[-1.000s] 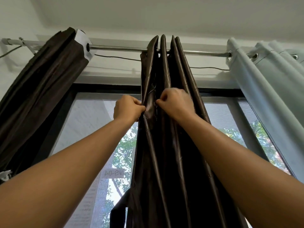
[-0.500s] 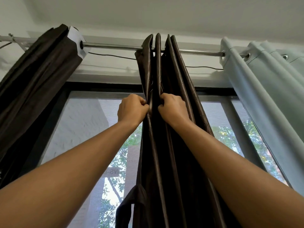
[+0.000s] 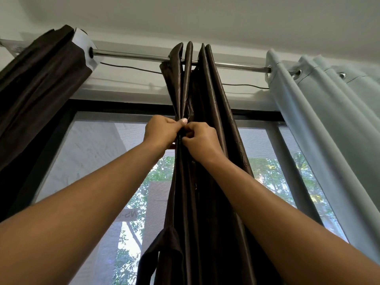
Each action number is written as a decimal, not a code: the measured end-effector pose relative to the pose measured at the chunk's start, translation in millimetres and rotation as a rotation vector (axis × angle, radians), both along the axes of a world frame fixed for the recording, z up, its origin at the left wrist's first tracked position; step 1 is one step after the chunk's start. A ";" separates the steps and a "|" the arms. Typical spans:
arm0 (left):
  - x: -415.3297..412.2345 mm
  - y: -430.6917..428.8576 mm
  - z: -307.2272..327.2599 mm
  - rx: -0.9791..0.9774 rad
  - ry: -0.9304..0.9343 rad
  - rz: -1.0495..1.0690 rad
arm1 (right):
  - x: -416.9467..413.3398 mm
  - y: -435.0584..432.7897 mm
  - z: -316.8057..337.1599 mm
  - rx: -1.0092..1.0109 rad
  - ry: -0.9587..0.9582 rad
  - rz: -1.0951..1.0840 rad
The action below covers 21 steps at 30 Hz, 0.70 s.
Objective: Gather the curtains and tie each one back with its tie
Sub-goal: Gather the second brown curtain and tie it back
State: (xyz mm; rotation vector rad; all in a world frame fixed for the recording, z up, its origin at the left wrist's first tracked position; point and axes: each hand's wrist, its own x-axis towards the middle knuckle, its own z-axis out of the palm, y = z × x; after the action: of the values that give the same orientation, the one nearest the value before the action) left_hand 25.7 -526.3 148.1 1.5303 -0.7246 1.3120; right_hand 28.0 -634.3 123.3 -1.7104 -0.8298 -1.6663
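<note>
My hands have come together. A second ago my knuckles sat a fold apart on the glossy dark brown satin curtain (image 3: 207,120) in the middle of the silver metal rod (image 3: 131,56); now my left hand (image 3: 162,131) and my right hand (image 3: 200,140) are touching, knuckle to knuckle, right over the front pleat. I read that as the gathering up here being about done and the fiddly work starting on a thin dark cord (image 3: 188,109) that runs down the pleat into my fingers.

My left hand is closed tight, thumb pressed forward at 3 o'clock, nipping the fold's edge. My right hand is curled into a loose fist, fingertips tucked in and pinching at the same spot. Whether it holds the cord or only cloth, I can't tell; my fingers hide it.

The curtain hangs bunched straight down from 12 o'clock. A loose brown fabric flap (image 3: 164,249), maybe its tie, dangles at 7 o'clock, untouched. A second dark brown curtain (image 3: 39,85) sits bunched at 10 o'clock, a pale mint-grey curtain (image 3: 329,112) at 2 o'clock. Neither shows a tie from here.
</note>
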 end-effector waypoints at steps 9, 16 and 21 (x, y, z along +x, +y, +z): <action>3.9 -6.6 -0.2 0.086 -0.056 0.288 | -11.3 -46.0 15.0 0.110 -0.130 -0.477; 3.4 -15.3 -4.4 0.117 -0.070 0.414 | -4.2 -49.6 16.3 0.153 0.004 -0.528; 5.4 -13.3 -2.3 0.079 -0.061 0.333 | -0.2 -22.1 8.7 -0.001 -0.122 -0.451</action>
State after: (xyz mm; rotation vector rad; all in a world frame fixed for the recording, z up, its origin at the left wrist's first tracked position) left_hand 31.1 -539.6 145.8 1.7344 -0.5811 1.5975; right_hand 27.8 -656.5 132.1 -1.9115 -0.5183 -2.0801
